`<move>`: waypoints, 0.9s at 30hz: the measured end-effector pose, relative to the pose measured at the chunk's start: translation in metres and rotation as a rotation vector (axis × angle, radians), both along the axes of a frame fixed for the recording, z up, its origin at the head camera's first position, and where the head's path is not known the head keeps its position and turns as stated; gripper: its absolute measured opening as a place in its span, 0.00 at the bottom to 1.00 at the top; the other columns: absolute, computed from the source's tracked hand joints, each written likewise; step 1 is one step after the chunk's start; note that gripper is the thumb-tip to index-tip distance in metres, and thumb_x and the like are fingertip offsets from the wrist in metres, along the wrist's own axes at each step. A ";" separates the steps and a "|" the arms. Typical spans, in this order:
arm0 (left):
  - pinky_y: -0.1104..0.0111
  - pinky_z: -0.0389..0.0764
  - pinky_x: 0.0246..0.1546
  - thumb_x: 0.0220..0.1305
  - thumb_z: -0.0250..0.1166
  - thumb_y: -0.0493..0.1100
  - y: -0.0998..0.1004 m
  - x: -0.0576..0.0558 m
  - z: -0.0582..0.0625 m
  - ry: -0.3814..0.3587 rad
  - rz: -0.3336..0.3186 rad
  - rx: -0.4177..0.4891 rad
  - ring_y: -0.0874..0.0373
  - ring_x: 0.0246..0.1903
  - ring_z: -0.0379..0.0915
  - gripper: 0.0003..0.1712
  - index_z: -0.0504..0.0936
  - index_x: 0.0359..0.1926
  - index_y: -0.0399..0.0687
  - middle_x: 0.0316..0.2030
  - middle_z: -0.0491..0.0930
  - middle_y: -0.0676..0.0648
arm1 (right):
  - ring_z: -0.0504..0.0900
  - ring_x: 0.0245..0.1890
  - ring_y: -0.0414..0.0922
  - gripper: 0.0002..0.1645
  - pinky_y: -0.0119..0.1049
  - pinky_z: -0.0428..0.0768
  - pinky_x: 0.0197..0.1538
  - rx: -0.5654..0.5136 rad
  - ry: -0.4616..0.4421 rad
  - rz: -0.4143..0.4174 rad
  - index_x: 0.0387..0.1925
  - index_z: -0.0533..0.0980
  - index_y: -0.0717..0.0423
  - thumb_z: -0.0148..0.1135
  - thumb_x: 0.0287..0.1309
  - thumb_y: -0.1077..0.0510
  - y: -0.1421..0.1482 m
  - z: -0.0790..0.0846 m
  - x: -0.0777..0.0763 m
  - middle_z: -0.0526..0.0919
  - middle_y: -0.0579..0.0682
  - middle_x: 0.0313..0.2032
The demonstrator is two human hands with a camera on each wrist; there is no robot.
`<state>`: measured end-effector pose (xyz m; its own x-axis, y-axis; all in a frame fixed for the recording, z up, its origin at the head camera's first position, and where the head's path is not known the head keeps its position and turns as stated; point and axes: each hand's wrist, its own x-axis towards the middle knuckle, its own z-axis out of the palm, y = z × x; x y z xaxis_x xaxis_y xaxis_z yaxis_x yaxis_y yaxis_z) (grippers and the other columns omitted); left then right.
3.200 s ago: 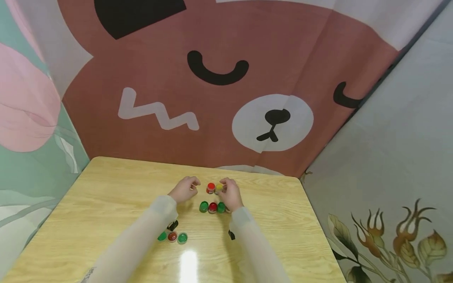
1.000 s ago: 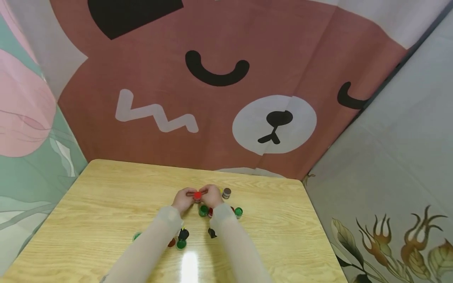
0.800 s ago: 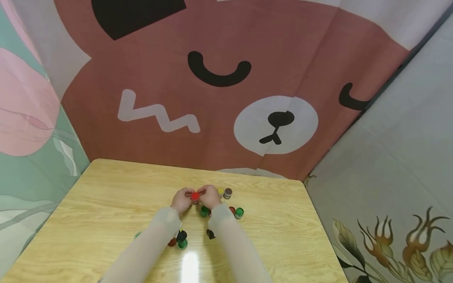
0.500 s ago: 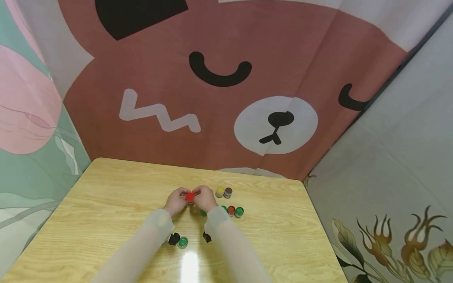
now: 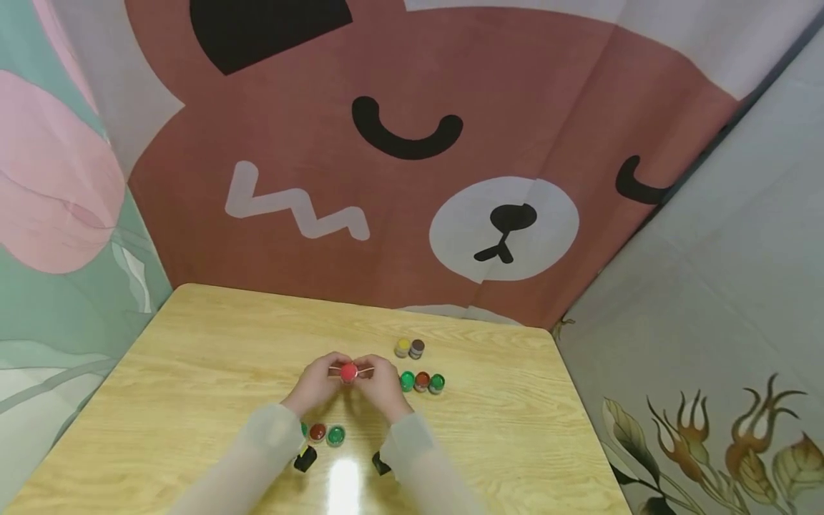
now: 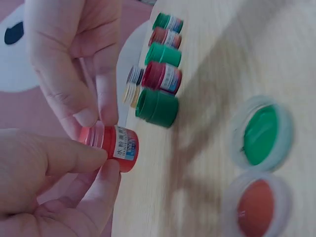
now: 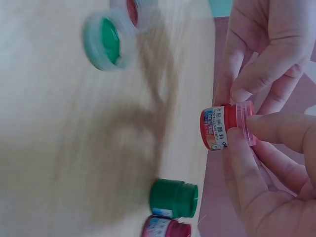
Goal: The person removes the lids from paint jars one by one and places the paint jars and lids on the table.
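Note:
A small red paint jar (image 5: 349,373) with a printed label is held up between both hands over the middle of the table. My left hand (image 5: 317,386) pinches it from the left with thumb and fingers. From the other side, my right hand (image 5: 384,390) has finger and thumb at its ridged clear cap (image 7: 244,123). In the left wrist view the label (image 6: 125,143) faces the camera. Nearest to the hands stand a dark green jar (image 6: 158,107) and a crimson jar (image 6: 162,77), both hidden behind the right hand in the head view.
Right of the hands, green (image 5: 408,381), red-brown (image 5: 422,382) and green (image 5: 437,384) jars continue the row. Behind them stand a yellow-topped jar (image 5: 402,348) and a dark-topped one (image 5: 417,349). Shallow clear round pieces with green (image 6: 261,133) and red-brown (image 6: 256,207) paint lie nearer the person.
The hands, apart at the back row at first, came together on the red jar. They carried it left, then toward the person, away from the yellow-topped jar.

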<state>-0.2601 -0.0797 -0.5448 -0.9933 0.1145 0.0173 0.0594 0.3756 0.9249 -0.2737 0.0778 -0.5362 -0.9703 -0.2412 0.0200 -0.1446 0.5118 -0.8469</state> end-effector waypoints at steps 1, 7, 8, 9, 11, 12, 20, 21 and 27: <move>0.50 0.82 0.53 0.60 0.64 0.22 0.001 0.004 0.001 -0.002 -0.009 -0.006 0.39 0.49 0.81 0.17 0.81 0.50 0.34 0.49 0.82 0.37 | 0.85 0.40 0.48 0.13 0.33 0.85 0.42 -0.008 0.005 -0.010 0.46 0.83 0.64 0.72 0.57 0.68 0.002 -0.001 0.004 0.86 0.54 0.41; 0.50 0.83 0.51 0.58 0.66 0.21 0.010 0.020 -0.003 0.015 -0.038 -0.029 0.41 0.48 0.81 0.18 0.82 0.49 0.37 0.48 0.83 0.40 | 0.85 0.40 0.49 0.15 0.36 0.86 0.42 -0.074 -0.022 -0.039 0.45 0.83 0.65 0.73 0.54 0.69 0.014 -0.008 0.025 0.86 0.54 0.41; 0.50 0.83 0.51 0.58 0.66 0.21 0.011 0.022 -0.004 0.018 -0.044 -0.029 0.42 0.47 0.81 0.18 0.82 0.49 0.37 0.47 0.83 0.40 | 0.85 0.39 0.49 0.15 0.36 0.86 0.42 -0.086 -0.034 -0.045 0.45 0.83 0.65 0.73 0.55 0.69 0.016 -0.010 0.027 0.86 0.54 0.40; 0.50 0.83 0.51 0.58 0.65 0.21 0.012 0.023 -0.005 0.019 -0.048 -0.030 0.41 0.47 0.81 0.18 0.82 0.49 0.37 0.48 0.82 0.40 | 0.85 0.39 0.48 0.15 0.36 0.86 0.42 -0.095 -0.038 -0.052 0.45 0.83 0.65 0.73 0.54 0.69 0.018 -0.012 0.029 0.85 0.54 0.40; 0.51 0.83 0.50 0.58 0.65 0.21 0.015 0.025 -0.009 0.024 -0.056 -0.034 0.42 0.47 0.81 0.18 0.82 0.49 0.36 0.48 0.82 0.39 | 0.85 0.39 0.47 0.15 0.35 0.86 0.41 -0.114 -0.049 -0.063 0.45 0.83 0.65 0.72 0.54 0.70 0.020 -0.017 0.031 0.85 0.53 0.40; 0.51 0.84 0.50 0.58 0.65 0.21 0.016 0.026 -0.011 0.023 -0.058 -0.038 0.42 0.47 0.81 0.18 0.82 0.49 0.36 0.48 0.82 0.39 | 0.85 0.38 0.46 0.15 0.35 0.86 0.41 -0.124 -0.058 -0.069 0.45 0.83 0.65 0.72 0.54 0.70 0.022 -0.020 0.032 0.85 0.53 0.40; 0.57 0.86 0.45 0.57 0.64 0.20 0.020 0.026 -0.024 0.005 -0.085 -0.050 0.44 0.44 0.82 0.20 0.81 0.51 0.31 0.47 0.82 0.37 | 0.85 0.39 0.45 0.16 0.33 0.86 0.42 -0.211 -0.110 -0.083 0.47 0.82 0.65 0.68 0.55 0.73 0.029 -0.040 0.036 0.85 0.53 0.41; 0.57 0.86 0.44 0.57 0.64 0.19 0.020 0.026 -0.025 -0.001 -0.089 -0.050 0.45 0.43 0.82 0.20 0.81 0.51 0.31 0.46 0.82 0.37 | 0.85 0.39 0.46 0.16 0.33 0.86 0.42 -0.223 -0.113 -0.082 0.47 0.82 0.65 0.68 0.55 0.73 0.029 -0.043 0.036 0.85 0.53 0.40; 0.58 0.85 0.41 0.57 0.67 0.21 0.020 0.030 -0.030 -0.021 -0.102 -0.053 0.50 0.40 0.80 0.19 0.81 0.51 0.31 0.44 0.83 0.40 | 0.85 0.42 0.48 0.17 0.33 0.86 0.44 -0.298 -0.138 -0.082 0.48 0.83 0.65 0.68 0.56 0.73 0.034 -0.053 0.042 0.86 0.55 0.42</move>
<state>-0.2300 -0.0594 -0.5744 -0.9766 0.2149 -0.0120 0.0807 0.4173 0.9052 -0.2314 0.1117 -0.5890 -0.9847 -0.1655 -0.0547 0.0128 0.2442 -0.9696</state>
